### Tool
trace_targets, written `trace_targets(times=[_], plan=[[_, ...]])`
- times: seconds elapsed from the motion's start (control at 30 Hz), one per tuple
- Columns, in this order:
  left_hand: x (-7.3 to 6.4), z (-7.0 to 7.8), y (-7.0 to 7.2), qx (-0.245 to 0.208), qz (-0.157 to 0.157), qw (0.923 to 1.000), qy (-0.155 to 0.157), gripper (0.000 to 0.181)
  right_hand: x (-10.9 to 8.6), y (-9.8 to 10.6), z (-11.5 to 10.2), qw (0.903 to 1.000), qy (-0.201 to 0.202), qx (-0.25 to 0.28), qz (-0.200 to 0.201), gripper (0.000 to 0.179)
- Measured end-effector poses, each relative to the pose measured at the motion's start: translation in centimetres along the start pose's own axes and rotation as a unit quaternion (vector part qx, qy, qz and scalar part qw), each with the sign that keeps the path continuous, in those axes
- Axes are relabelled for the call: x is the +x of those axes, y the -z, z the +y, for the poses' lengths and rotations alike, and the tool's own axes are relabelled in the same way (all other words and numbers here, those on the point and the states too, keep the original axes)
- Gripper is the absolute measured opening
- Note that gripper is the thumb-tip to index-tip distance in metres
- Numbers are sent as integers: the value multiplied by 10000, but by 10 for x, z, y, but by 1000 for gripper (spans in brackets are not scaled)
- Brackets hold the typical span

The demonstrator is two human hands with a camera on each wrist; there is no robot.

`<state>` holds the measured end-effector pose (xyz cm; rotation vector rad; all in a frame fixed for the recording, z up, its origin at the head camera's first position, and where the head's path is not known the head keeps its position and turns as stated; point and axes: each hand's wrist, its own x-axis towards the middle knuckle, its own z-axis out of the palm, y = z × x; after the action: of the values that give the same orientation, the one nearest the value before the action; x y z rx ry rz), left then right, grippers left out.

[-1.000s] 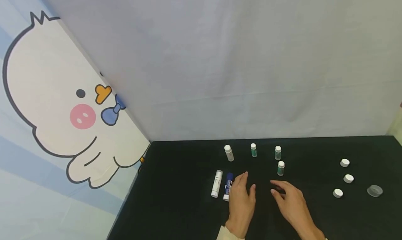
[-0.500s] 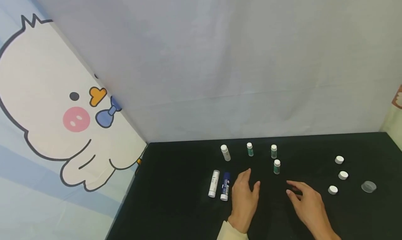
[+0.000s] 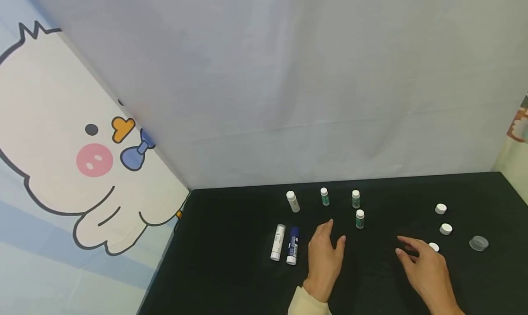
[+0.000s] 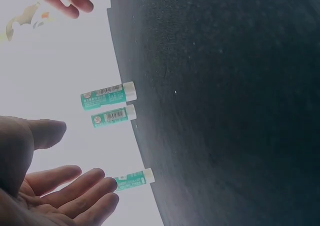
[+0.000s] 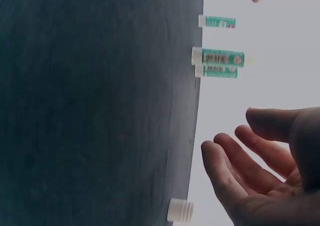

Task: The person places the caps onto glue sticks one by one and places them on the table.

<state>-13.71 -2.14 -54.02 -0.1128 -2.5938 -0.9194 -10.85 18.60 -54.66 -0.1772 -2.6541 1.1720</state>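
My left hand (image 3: pixel 325 257) hovers over the black table with fingers extended and thumb apart, holding nothing. Just left of it is a blue tube with a white end (image 3: pixel 292 246), like a glue stick, and beside that a white tube (image 3: pixel 278 242). My right hand (image 3: pixel 426 269), fingers loosely bent, also holds nothing. It partly hides a small white cap (image 3: pixel 434 246); the right wrist view shows a white cap (image 5: pixel 180 210) near its fingers. Between and beyond the hands are small green-labelled bottles with white ends (image 3: pixel 360 219), also seen in the left wrist view as labelled bottles (image 4: pixel 107 96).
More white caps (image 3: pixel 445 229) lie at the right, near a clear shallow cup (image 3: pixel 479 243). A whitish bottle (image 3: pixel 293 201) is towards the back. A pale cloth wall (image 3: pixel 330 99) rises behind the table (image 3: pixel 231 269), with a cartoon-printed panel (image 3: pixel 62 122) at the left.
My right hand has moved right, away from the green-labelled bottles and towards the white caps. My left hand has drifted slightly right, off the blue tube. The head view has shifted a little.
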Motion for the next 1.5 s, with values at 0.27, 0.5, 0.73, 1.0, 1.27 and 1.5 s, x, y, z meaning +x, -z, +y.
trace_targets(times=[0.27,0.5,0.73,1.0,1.27,1.5], plan=[[3,3,-4,-8,-100,9999,61,44,5,8,7,9995,-283,-142,4,29],[7,5,-9,-18,-175,9998,35,44,7,14,14,9992,-182,-185,288,30],[9,9,-13,-54,-365,9992,152,44,7,21,20,9987,-239,-271,357,33],[13,14,-18,-86,-406,9990,186,45,10,21,30,9979,-139,-272,567,35],[17,19,-26,-183,-520,9984,152,45,12,21,37,9964,-119,-329,766,37],[24,25,-36,-163,-575,9981,169,46,16,23,40,9975,-355,-412,448,38]])
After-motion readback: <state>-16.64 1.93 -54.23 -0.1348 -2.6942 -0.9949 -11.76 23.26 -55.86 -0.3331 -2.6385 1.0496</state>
